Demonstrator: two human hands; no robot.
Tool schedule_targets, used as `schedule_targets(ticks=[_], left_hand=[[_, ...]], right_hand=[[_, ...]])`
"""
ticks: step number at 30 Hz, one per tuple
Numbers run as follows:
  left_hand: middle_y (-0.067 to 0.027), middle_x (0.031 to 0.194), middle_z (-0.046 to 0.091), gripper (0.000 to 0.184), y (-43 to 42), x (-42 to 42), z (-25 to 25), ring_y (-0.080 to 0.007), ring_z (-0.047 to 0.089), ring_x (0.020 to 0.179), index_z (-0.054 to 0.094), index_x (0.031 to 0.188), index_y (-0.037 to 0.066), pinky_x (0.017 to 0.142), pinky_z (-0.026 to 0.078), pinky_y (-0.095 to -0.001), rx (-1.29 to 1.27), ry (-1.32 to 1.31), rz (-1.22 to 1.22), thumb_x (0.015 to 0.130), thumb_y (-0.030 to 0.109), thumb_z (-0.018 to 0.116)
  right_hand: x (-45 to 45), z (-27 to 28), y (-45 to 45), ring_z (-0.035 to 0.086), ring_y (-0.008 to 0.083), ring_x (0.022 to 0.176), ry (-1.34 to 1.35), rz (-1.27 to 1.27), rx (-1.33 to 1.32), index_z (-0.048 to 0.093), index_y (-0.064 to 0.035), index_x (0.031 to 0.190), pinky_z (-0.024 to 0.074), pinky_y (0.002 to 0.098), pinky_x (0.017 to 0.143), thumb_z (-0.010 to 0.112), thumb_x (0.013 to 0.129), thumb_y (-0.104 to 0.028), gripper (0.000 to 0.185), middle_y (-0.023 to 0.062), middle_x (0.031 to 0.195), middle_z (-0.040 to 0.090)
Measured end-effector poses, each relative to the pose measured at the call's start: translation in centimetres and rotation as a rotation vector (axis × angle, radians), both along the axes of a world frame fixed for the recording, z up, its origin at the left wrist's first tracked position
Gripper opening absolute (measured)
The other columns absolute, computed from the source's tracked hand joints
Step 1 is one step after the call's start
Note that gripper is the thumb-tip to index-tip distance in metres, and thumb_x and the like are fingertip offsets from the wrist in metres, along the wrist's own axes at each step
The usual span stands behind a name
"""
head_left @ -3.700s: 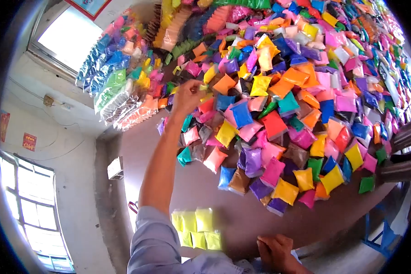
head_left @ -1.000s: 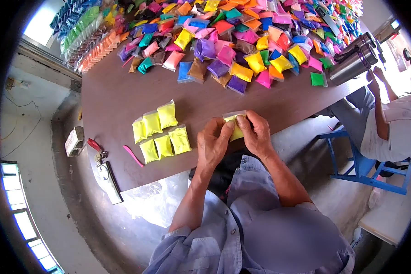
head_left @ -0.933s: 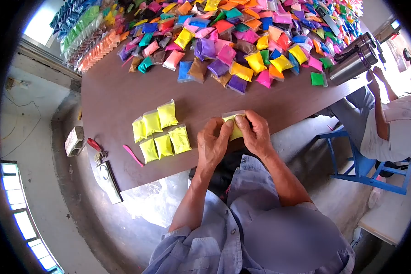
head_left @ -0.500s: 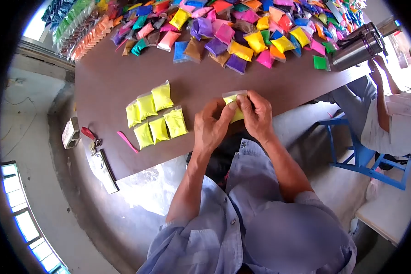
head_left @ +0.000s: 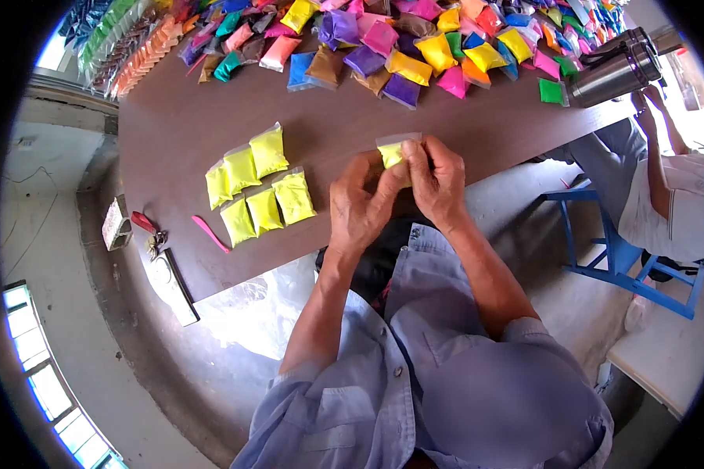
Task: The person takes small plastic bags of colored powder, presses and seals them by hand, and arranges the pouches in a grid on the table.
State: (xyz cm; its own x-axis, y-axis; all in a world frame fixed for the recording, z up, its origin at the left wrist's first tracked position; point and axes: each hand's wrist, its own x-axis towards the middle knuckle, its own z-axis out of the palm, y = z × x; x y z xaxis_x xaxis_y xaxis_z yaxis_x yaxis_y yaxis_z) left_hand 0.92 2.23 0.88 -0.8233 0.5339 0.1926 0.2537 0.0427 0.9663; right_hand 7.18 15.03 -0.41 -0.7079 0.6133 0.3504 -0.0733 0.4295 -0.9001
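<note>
Counter (head_left: 172, 156): brown, heaped with multicoloured packets (head_left: 409, 67); steel flask (head_left: 614, 80) beside them
Left hand (head_left: 357, 207): pinching a lime-yellow packet (head_left: 391, 153) between thumb and bent fingers
Right hand (head_left: 443, 186): gripping the same packet opposite, at the counter's near edge
Laid out: six yellow packets (head_left: 241, 166) in two rows, pink plastic strip (head_left: 210, 234) nearby
Seal: closed or open, cannot tell
Risk: squeezing too hard could burst the seal; a slack pinch could drop the packet off the edge
</note>
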Motion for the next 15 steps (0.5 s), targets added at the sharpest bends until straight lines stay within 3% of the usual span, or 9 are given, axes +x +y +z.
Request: schedule_targets(ticks=[3,7,13,15], left_hand=[[-0.0189,0.087,0.076,0.028,-0.31,-0.10,0.54,-0.0205,0.075,0.081,0.069,0.110,-0.005,0.069,0.057,-0.0351,-0.128,0.072,-0.055,0.099,0.021,0.071],[-0.0163,0.082,0.075,0.026,-0.52,-0.19,-0.04,-0.0196,0.074,0.076,0.069,0.107,-0.004,0.066,0.056,-0.0344,-0.160,0.006,-0.008,0.099,0.022,0.072],[-0.0177,0.086,0.075,0.028,-0.74,-0.34,-0.20,-0.0197,0.073,0.078,0.068,0.107,-0.006,0.069,0.057,-0.0342,-0.106,-0.126,-0.051,0.097,0.020,0.074],[-0.0187,0.088,0.076,0.029,-0.19,0.07,0.24,-0.0205,0.074,0.079,0.068,0.108,-0.006,0.071,0.057,-0.0341,-0.056,-0.059,-0.057,0.097,0.019,0.074]], right_hand=[[-0.06,-0.27,0.15,0.058,0.0133,0.060,0.006,-0.036,-0.027,0.062,-0.0009,0.084,0.0474,0.0350,0.054,0.061,0.106,-0.031,0.037,0.0113,0.067,0.062],[-0.12,-0.43,0.06,0.062,0.0165,0.061,0.014,0.021,0.013,0.061,-0.0007,0.086,0.0487,0.0357,0.055,0.061,0.106,-0.031,0.037,0.0112,0.068,0.062],[0.00,-0.29,-0.14,0.067,0.0232,0.064,-0.028,0.016,0.025,0.064,0.0008,0.093,0.0515,0.0379,0.060,0.062,0.105,-0.031,0.034,0.0143,0.075,0.067],[-0.13,-0.10,-0.09,0.068,0.0249,0.065,0.015,0.004,-0.006,0.065,0.0014,0.096,0.0519,0.0383,0.061,0.062,0.105,-0.030,0.033,0.0158,0.077,0.068]])
